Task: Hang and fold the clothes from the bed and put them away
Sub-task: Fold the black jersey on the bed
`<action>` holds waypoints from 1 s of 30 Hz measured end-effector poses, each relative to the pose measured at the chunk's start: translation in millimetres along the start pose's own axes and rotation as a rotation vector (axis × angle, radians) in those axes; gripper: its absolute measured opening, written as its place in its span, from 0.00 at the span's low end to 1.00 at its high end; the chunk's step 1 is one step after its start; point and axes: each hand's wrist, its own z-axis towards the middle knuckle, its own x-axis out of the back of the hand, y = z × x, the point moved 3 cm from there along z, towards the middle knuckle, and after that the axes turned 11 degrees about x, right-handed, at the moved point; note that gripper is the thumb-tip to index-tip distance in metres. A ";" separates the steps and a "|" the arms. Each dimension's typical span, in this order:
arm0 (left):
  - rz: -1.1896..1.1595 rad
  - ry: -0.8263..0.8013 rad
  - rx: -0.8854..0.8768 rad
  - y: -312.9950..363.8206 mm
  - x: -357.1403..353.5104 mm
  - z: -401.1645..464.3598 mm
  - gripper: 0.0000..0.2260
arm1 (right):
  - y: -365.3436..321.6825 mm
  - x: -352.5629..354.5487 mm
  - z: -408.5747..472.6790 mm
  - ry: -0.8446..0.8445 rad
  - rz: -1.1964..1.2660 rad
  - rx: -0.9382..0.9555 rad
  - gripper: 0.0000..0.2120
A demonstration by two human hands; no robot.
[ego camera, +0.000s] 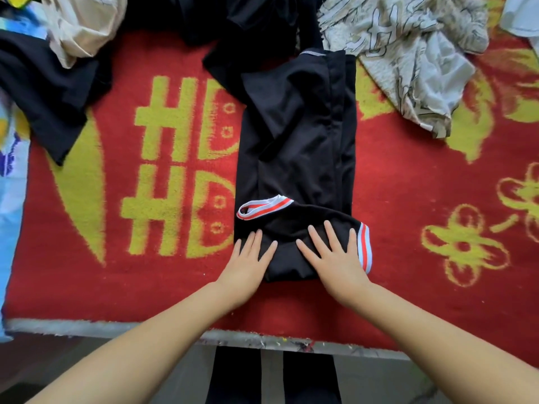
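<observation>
A black shirt (297, 141) with white-and-red striped trim lies folded into a long narrow strip on the red blanket (408, 199) that covers the bed. Its near end is folded over. My left hand (248, 263) lies flat on the near left corner of the shirt, fingers straight. On the near right part, just inside the striped cuff (366, 246), my right hand (335, 258) presses down flat with spread fingers.
More clothes lie at the far side: a black garment (49, 91) at left, a beige one (81, 24) above it, a black pile (248, 21) in the middle, a grey patterned piece (408, 53) at right. The bed's near edge (262, 336) runs below my wrists.
</observation>
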 end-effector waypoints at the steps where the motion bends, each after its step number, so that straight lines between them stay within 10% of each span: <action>1: -0.006 -0.102 -0.043 -2.3 3.7 -7.6 0.39 | -2.1 0.1 -3.7 -0.061 0.022 0.043 0.37; 6: -0.269 -0.748 -0.257 -1.7 22.1 -53.3 0.35 | -15.3 8.7 -47.0 -0.542 0.388 0.322 0.37; 10: -0.502 -0.914 -0.174 -7.4 36.5 -51.2 0.14 | 0.6 29.0 -50.3 -0.536 0.744 0.363 0.22; 17: -0.690 -0.047 0.216 -45.5 80.5 30.2 0.12 | 66.2 45.4 4.8 0.105 0.502 -0.160 0.22; 21: -0.271 0.574 0.134 -18.7 71.2 6.6 0.26 | 35.8 45.6 -13.3 0.493 0.251 -0.125 0.28; 25: -0.056 0.313 -0.191 15.0 4.6 -24.5 0.41 | -16.8 3.5 -39.8 0.223 0.069 0.077 0.45; 30: 0.040 0.119 -0.063 10.4 -19.5 -10.6 0.45 | 2.9 -9.0 -31.3 0.067 -0.037 0.012 0.47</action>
